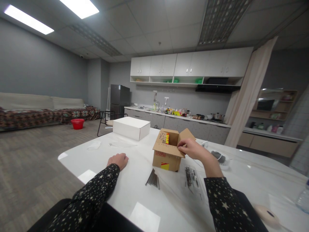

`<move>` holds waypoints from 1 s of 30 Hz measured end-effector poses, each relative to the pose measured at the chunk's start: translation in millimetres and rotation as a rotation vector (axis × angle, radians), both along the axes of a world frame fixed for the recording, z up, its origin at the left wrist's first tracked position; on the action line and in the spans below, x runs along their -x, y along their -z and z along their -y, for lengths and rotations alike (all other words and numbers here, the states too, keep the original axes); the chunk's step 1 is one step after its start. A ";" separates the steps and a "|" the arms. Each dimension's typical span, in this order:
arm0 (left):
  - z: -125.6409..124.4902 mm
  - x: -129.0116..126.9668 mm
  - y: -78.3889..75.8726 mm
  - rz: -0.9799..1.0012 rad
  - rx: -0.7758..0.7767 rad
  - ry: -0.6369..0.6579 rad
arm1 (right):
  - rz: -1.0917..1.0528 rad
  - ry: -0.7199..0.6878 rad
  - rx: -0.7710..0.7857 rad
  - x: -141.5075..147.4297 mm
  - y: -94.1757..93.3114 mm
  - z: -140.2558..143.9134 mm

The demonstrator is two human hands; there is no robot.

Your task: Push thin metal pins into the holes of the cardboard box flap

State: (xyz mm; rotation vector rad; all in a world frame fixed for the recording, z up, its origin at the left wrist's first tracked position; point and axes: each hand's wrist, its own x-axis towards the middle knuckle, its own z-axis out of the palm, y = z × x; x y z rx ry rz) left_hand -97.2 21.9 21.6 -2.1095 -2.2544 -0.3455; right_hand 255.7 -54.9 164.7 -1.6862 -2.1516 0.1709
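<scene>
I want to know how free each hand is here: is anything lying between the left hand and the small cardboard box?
Nothing visible does. The left hand rests on the white table, with bare tabletop between it and the cardboard box. The nails lie nearer the camera, off that line. The right hand already touches the box flap.

Looks like a studio flat. Kitchen cabinets (190, 62), fridge (120, 96) and a sofa (36, 111) share one room.
</scene>
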 end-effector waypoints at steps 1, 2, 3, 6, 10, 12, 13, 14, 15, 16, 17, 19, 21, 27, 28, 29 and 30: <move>0.3 -0.2 -0.3 0.000 -0.001 -0.001 | 0.000 0.010 -0.004 -0.1 0.7 -0.9; 0.6 -0.4 -0.5 0.001 -0.002 -0.002 | 0.000 0.018 -0.007 0.0 1.3 -1.8; 0.9 -0.5 -0.8 0.002 -0.003 -0.002 | -0.001 0.027 -0.009 0.3 1.8 -2.7; 1.7 -0.7 -1.6 0.013 -0.005 0.000 | 0.005 0.053 -0.011 1.9 3.2 -4.7; 1.8 -0.8 -1.9 0.015 -0.004 -0.009 | 0.037 0.082 -0.013 4.0 5.5 -5.9; 1.3 -0.8 -1.4 0.007 -0.004 -0.009 | 0.054 0.091 -0.014 4.7 6.7 -6.2; 1.0 -0.8 -1.1 0.003 -0.004 -0.007 | 0.064 0.095 -0.019 5.0 7.2 -6.3; 0.6 -0.7 -0.6 0.001 -0.004 -0.005 | 0.075 0.102 -0.024 5.3 7.6 -6.4; 0.1 -0.5 -0.1 -0.001 -0.003 -0.003 | 0.085 0.108 -0.031 5.6 8.0 -6.5; -0.5 -0.3 0.5 -0.002 -0.003 -0.002 | 0.095 0.112 -0.035 6.0 8.2 -6.4; -1.0 0.0 1.1 -0.003 -0.004 -0.003 | 0.101 0.114 -0.039 6.5 8.4 -6.3; -2.1 0.5 2.2 -0.004 -0.006 -0.004 | 0.106 0.120 -0.037 7.5 8.4 -6.1; -2.8 0.9 2.9 -0.006 -0.006 -0.003 | 0.106 0.124 -0.032 8.4 8.5 -5.9; -2.7 0.9 2.8 0.004 0.001 0.000 | 0.111 0.123 -0.025 9.6 9.5 -7.7; -2.6 1.0 2.8 0.005 -0.001 0.001 | 0.113 0.127 -0.022 9.9 9.7 -8.1; -2.6 1.1 2.8 0.006 -0.002 0.000 | 0.116 0.134 -0.020 10.2 9.8 -8.3; -2.5 1.3 2.7 0.007 -0.004 -0.001 | 0.118 0.139 -0.018 10.5 9.9 -8.5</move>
